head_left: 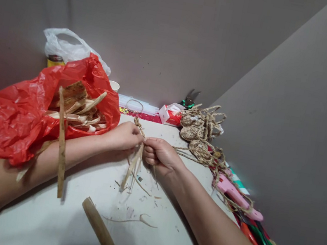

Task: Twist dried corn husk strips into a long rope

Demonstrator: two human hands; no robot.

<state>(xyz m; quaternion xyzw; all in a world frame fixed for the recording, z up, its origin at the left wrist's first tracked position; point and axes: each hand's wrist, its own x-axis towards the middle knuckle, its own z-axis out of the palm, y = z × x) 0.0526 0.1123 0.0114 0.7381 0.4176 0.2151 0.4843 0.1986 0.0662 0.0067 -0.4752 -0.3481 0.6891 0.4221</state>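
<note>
Both hands meet over the white board (171, 228), pinching a small bundle of dried plant-fibre strips (132, 167). My left hand (127, 136) is closed at the upper part of the bundle, where a knotted end pokes out above the fingers. Just to its right, my right hand (160, 153) is closed too, thumb and forefinger pressed together at the strips. The strips' loose ends hang down towards me onto the board. Exactly which strip each hand grips is hidden by the fingers.
A red plastic bag (26, 116) full of dried stalks lies left; one long strip (61, 143) crosses my left forearm. A thick stalk (101, 229) is at the front. Woven fibre pieces (197, 128), pruning shears (190, 99) and a pink glue gun (235, 195) line the right.
</note>
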